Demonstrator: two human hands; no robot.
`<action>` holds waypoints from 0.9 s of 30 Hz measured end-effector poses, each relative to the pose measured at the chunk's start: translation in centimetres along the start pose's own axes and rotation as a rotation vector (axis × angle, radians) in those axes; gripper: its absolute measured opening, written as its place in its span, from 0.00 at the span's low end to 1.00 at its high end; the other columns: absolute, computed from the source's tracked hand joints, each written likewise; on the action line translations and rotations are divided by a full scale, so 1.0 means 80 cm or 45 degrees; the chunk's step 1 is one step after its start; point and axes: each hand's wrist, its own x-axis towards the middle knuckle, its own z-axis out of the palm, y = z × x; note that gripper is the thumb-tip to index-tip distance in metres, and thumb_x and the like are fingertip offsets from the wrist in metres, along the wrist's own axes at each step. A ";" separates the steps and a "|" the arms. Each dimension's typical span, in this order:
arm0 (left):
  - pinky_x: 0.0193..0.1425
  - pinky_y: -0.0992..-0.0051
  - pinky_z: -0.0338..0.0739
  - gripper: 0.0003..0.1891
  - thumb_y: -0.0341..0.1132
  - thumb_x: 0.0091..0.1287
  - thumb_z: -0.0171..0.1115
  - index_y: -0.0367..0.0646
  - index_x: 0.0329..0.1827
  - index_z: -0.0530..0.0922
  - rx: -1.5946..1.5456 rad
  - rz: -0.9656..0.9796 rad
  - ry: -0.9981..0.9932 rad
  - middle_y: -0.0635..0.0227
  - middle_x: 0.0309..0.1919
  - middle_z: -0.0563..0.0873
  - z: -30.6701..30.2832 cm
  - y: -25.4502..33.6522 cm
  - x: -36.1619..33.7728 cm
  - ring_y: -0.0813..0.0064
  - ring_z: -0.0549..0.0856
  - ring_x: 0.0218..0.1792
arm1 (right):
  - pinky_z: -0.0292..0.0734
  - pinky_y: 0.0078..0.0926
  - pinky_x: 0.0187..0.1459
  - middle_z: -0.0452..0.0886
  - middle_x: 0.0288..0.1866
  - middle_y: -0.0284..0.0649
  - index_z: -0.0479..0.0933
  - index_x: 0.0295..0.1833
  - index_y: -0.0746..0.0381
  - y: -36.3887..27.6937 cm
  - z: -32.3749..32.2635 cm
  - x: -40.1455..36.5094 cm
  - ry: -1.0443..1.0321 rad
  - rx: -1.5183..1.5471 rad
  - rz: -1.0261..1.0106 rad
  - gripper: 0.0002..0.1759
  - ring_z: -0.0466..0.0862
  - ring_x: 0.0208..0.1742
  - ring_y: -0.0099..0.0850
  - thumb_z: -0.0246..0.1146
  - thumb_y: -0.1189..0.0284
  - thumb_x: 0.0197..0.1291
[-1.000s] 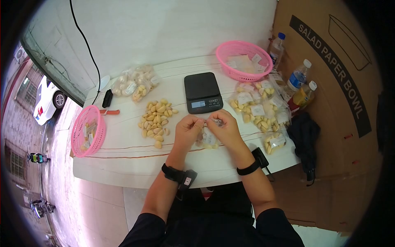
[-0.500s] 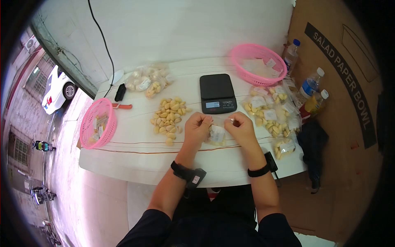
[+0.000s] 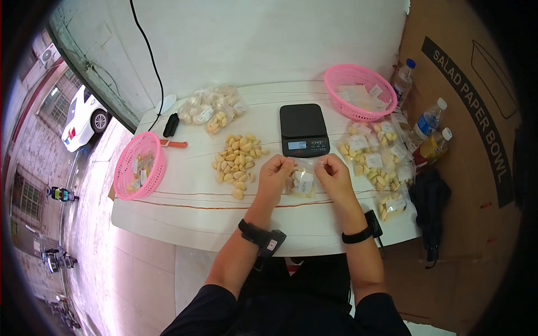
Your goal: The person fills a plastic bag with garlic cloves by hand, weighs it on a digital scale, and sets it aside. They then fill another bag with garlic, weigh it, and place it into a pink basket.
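1. Where it is: the small clear bag of garlic cloves [image 3: 302, 183] sits on the white surface [image 3: 185, 224], just in front of the digital kitchen scale [image 3: 303, 120], between the two hands.
2. Grip: the left hand [image 3: 275, 173] pinches the bag's upper left corner between thumb and fingers; the right hand [image 3: 334, 171] pinches the upper right corner likewise. Both pinches are narrow, and the film spans the gap between them.
3. What could go wrong: if the two hands pull unevenly, the thin film could stretch or split near the pinched corners. A fingertip slipping on the smooth plastic could let one corner drop, and if the top edge is unsealed, cloves might spill. Whether it is sealed, I cannot tell.
4. Another risk: the knuckles are near the scale's front edge, so a forward jerk might nudge it. A sweep of the left forearm could scatter the loose garlic cloves [image 3: 237, 161] beside it.
5. How the bag looks: transparent, slightly wrinkled, with a white label on its front; the print is too small to read. Pale yellow cloves show beside and below the label, gathered low, while the upper film looks flat and unfilled.
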 end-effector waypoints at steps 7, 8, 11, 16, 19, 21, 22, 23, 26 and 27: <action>0.32 0.85 0.71 0.06 0.33 0.74 0.63 0.40 0.45 0.82 -0.097 -0.097 -0.026 0.77 0.30 0.81 0.005 0.008 -0.001 0.89 0.77 0.29 | 0.63 0.15 0.30 0.71 0.32 0.27 0.78 0.35 0.64 -0.002 -0.002 -0.001 -0.015 -0.002 -0.062 0.04 0.68 0.29 0.14 0.66 0.77 0.58; 0.31 0.85 0.71 0.05 0.32 0.73 0.63 0.40 0.45 0.81 -0.086 -0.095 -0.066 0.76 0.30 0.81 0.003 0.004 0.000 0.89 0.77 0.28 | 0.63 0.15 0.30 0.71 0.32 0.27 0.78 0.35 0.64 -0.003 -0.002 -0.002 -0.014 -0.002 -0.061 0.04 0.68 0.29 0.14 0.66 0.77 0.58; 0.32 0.85 0.73 0.04 0.30 0.72 0.64 0.40 0.43 0.81 -0.053 -0.134 -0.152 0.76 0.32 0.83 -0.001 0.003 -0.002 0.89 0.79 0.30 | 0.67 0.17 0.33 0.74 0.33 0.30 0.79 0.36 0.64 -0.014 0.001 -0.004 -0.087 0.094 0.032 0.05 0.72 0.31 0.17 0.68 0.76 0.57; 0.32 0.84 0.76 0.03 0.29 0.72 0.64 0.39 0.41 0.80 0.015 -0.154 -0.245 0.73 0.34 0.84 0.001 0.007 -0.006 0.87 0.80 0.31 | 0.73 0.23 0.40 0.79 0.35 0.35 0.81 0.35 0.65 -0.023 0.000 -0.006 -0.128 -0.161 -0.180 0.07 0.79 0.39 0.25 0.70 0.73 0.56; 0.32 0.83 0.76 0.02 0.28 0.71 0.64 0.39 0.41 0.80 0.046 -0.112 -0.256 0.73 0.34 0.84 0.002 0.005 -0.006 0.87 0.81 0.30 | 0.74 0.25 0.40 0.81 0.35 0.37 0.82 0.34 0.64 -0.024 0.002 -0.007 -0.119 -0.100 -0.137 0.07 0.80 0.39 0.26 0.70 0.72 0.55; 0.32 0.84 0.76 0.02 0.27 0.71 0.64 0.39 0.41 0.80 0.149 -0.024 -0.254 0.73 0.34 0.84 0.001 -0.001 -0.005 0.87 0.80 0.30 | 0.74 0.23 0.43 0.81 0.35 0.36 0.81 0.35 0.65 -0.028 -0.002 -0.008 -0.137 -0.198 -0.173 0.06 0.80 0.40 0.25 0.70 0.74 0.56; 0.32 0.84 0.76 0.02 0.27 0.71 0.64 0.39 0.41 0.80 0.149 -0.026 -0.254 0.73 0.34 0.84 0.002 0.000 -0.005 0.87 0.80 0.30 | 0.74 0.22 0.46 0.80 0.35 0.35 0.81 0.35 0.66 -0.029 -0.004 -0.008 -0.159 -0.296 -0.213 0.05 0.80 0.41 0.23 0.69 0.76 0.57; 0.34 0.84 0.76 0.01 0.27 0.71 0.63 0.39 0.41 0.80 0.204 -0.020 -0.245 0.73 0.34 0.84 0.003 0.001 -0.006 0.88 0.80 0.31 | 0.74 0.22 0.46 0.80 0.35 0.35 0.81 0.35 0.66 -0.028 -0.004 -0.008 -0.162 -0.297 -0.211 0.05 0.80 0.41 0.23 0.69 0.76 0.57; 0.38 0.84 0.75 0.01 0.26 0.71 0.63 0.39 0.41 0.81 0.272 0.043 -0.230 0.74 0.35 0.84 0.003 0.000 -0.005 0.88 0.79 0.33 | 0.74 0.22 0.45 0.81 0.34 0.34 0.81 0.35 0.66 -0.023 -0.005 -0.005 -0.132 -0.340 -0.181 0.05 0.79 0.40 0.22 0.69 0.76 0.56; 0.39 0.84 0.75 0.01 0.26 0.71 0.63 0.39 0.41 0.81 0.288 0.099 -0.224 0.74 0.35 0.84 0.004 0.002 -0.005 0.89 0.78 0.34 | 0.74 0.24 0.42 0.81 0.33 0.35 0.81 0.34 0.65 -0.020 -0.005 -0.004 -0.108 -0.277 -0.152 0.07 0.80 0.37 0.25 0.70 0.74 0.54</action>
